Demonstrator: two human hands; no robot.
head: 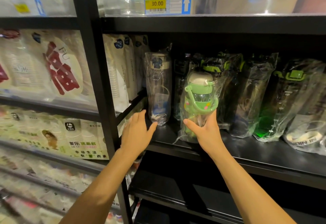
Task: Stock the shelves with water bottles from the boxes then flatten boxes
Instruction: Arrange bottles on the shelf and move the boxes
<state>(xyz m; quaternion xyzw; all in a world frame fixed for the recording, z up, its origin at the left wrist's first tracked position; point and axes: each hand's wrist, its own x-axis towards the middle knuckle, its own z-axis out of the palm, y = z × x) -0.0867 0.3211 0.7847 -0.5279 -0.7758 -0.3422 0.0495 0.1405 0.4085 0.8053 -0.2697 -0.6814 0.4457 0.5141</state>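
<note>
A small green bottle (pixel 200 98) with a cream cap, wrapped in a clear plastic bag, stands at the front of the black shelf (pixel 264 155). My right hand (pixel 205 128) grips its lower part, thumb to the left. To its left stands a tall clear bottle (pixel 158 89) with a beige lid, also bagged. My left hand (pixel 137 132) is open, its thumb touching the base of that tall bottle. Dark bottles with green lids (pixel 250 91) in bags fill the shelf to the right.
Packs of paper cups (pixel 118 72) stand left of the tall bottle. A black upright post (pixel 95 75) divides the shelving. A price tag (pixel 167 2) reading 30.00 hangs on the shelf above. The shelf below (pixel 176 193) is dark.
</note>
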